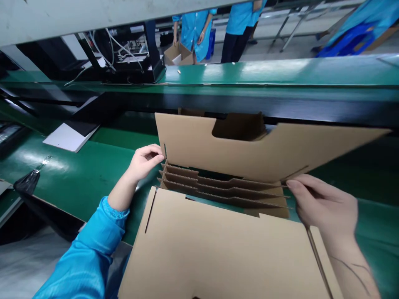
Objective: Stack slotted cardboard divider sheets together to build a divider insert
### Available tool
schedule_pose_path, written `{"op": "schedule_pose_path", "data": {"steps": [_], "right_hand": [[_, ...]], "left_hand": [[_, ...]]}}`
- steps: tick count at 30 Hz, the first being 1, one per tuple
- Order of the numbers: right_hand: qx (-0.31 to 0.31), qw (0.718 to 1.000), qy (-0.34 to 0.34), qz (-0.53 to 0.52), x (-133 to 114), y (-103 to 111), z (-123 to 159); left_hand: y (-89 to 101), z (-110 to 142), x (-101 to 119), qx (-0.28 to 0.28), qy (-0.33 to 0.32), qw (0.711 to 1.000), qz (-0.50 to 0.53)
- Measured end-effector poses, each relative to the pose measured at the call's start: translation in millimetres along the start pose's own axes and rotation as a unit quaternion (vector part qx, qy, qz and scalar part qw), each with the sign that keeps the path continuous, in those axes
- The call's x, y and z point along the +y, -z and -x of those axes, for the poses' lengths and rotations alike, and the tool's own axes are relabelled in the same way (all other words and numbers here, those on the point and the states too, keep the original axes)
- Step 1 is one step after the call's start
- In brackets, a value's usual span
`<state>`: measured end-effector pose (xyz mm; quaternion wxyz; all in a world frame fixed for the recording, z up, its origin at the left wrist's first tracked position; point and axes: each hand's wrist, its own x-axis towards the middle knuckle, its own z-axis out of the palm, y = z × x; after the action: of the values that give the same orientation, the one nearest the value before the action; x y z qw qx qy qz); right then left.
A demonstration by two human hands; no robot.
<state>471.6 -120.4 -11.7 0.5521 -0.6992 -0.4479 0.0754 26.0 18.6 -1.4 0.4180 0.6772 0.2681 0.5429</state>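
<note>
A stack of flat brown cardboard box blanks (224, 191) lies on the green conveyor belt (93, 166) in front of me, its layered edges showing in the middle. The top blank's far flap (249, 145) stands raised, and a near panel (218, 249) reaches toward me. My left hand (145, 162) pinches the stack's left corner, fingers curled on the cardboard. My right hand (321, 203) grips the right end of the layered edges, fingers pressed together on them.
A white sheet (68, 137) lies on the belt at left, and a black plastic bag (28, 180) near the left edge. A dark machine with cables (124, 62) sits on the upper green shelf (280, 70). People in blue coats (196, 33) stand beyond, near an open carton (177, 54).
</note>
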Motion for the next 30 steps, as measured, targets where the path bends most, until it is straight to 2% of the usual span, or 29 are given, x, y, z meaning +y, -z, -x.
{"op": "schedule_pose_path", "data": {"steps": [3, 10, 14, 19, 24, 27, 30], "right_hand": [[0.005, 1.000, -0.024, 0.013, -1, -1, 0], [-0.040, 0.999, -0.024, 0.027, 0, 1, -2], [-0.039, 0.999, -0.025, -0.001, 1, 0, -2], [-0.035, 0.999, -0.003, 0.012, 3, -1, -1], [-0.056, 0.993, 0.018, 0.100, 8, 4, -6], [-0.092, 0.989, 0.006, 0.118, 12, 5, -11], [-0.141, 0.984, 0.003, 0.108, 14, 5, -12]], "left_hand": [[1.2, -1, -3, -0.010, -0.003, 1.000, -0.010], [9.8, -2, -9, -0.044, -0.008, 0.998, -0.042], [7.8, -2, -9, -0.037, -0.024, 0.998, -0.049], [6.2, -2, -8, -0.013, -0.028, 0.997, -0.072], [9.2, -1, -4, -0.005, -0.055, 0.990, -0.128], [9.4, -1, 0, -0.021, -0.069, 0.988, -0.134], [8.8, -2, 2, -0.050, -0.056, 0.990, -0.116]]}}
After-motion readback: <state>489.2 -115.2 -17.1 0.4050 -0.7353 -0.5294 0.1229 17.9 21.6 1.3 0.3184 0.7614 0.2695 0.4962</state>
